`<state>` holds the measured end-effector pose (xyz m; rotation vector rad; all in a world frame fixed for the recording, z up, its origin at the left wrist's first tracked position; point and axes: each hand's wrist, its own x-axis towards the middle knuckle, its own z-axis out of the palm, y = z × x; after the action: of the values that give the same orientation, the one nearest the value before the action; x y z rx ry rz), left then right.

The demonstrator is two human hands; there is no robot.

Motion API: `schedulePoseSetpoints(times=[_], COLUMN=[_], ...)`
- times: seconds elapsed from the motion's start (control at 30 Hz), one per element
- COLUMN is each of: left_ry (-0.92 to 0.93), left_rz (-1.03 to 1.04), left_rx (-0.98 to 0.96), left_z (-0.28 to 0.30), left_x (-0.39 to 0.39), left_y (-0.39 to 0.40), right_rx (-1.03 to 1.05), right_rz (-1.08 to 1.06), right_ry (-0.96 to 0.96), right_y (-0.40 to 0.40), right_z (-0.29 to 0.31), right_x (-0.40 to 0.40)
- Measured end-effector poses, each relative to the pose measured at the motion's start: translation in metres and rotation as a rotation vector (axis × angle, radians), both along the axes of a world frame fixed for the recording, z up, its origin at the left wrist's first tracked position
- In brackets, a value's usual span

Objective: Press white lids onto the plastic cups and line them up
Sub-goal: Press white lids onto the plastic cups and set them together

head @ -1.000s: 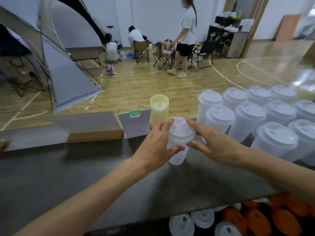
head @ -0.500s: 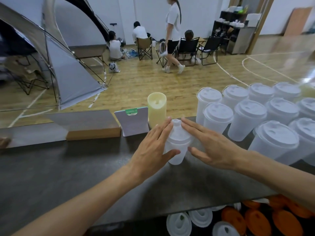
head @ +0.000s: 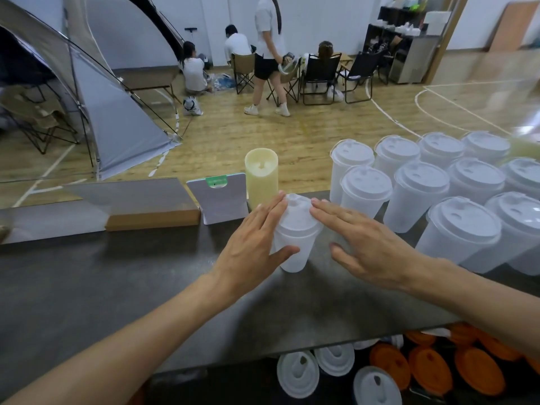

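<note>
A frosted plastic cup [head: 295,249] stands upright on the dark counter [head: 117,287] with a white lid [head: 296,216] on its rim. My left hand [head: 254,241] lies flat against the lid's left side, fingers straight, thumb touching the cup wall. My right hand [head: 362,244] presses the lid's right side with straight fingers. Several lidded cups [head: 420,188] stand in rows at the right.
A pale yellow cylinder [head: 261,173] and a small white card stand [head: 217,200] sit just behind the cup, with a cardboard-edged board [head: 140,206] to the left. Below the counter's front edge lie loose white lids [head: 298,374] and orange lids [head: 429,369]. People and chairs are far behind.
Both hands went from curled around the lid to flat with straight fingers on its sides. The lid sits lower on the cup. A person in the background walked left.
</note>
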<state>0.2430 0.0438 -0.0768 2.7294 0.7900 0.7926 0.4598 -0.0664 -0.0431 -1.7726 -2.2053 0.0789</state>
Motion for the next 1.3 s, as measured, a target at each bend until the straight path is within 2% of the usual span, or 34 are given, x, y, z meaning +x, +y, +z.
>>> schedulePoseSetpoints(times=[0.2, 0.37, 0.57, 0.73, 0.93, 1.07, 1.2, 1.3], left_ry=[-0.005, 0.0, 0.019, 0.036, 0.05, 0.083, -0.003, -0.06], left_rz=[-0.013, -0.02, -0.021, -0.027, -0.042, 0.014, -0.012, 0.02], left_rx=[-0.021, -0.049, -0.054, -0.062, -0.108, -0.015, 0.174, 0.171], left_z=[0.004, 0.001, 0.005, 0.007, 0.019, 0.02, 0.004, -0.007], left_x=[0.0, 0.0, -0.001, -0.002, -0.006, -0.003, -0.009, -0.009], left_y=[0.0, 0.001, -0.001, -0.003, -0.005, -0.013, -0.036, -0.045], right_rx=[0.046, 0.049, -0.007, 0.052, -0.005, -0.034, -0.017, -0.019], right_rz=[0.084, 0.031, 0.063, 0.024, 0.027, 0.032, 0.021, 0.009], right_ry=[-0.134, 0.009, -0.009, -0.047, 0.095, 0.031, -0.013, -0.009], right_y=[-0.008, -0.015, -0.015, -0.018, -0.008, -0.004, -0.004, -0.006], right_z=[0.018, 0.006, 0.014, 0.005, 0.018, 0.015, 0.015, 0.01], right_x=[-0.013, -0.027, -0.03, -0.04, -0.022, -0.019, -0.02, -0.022])
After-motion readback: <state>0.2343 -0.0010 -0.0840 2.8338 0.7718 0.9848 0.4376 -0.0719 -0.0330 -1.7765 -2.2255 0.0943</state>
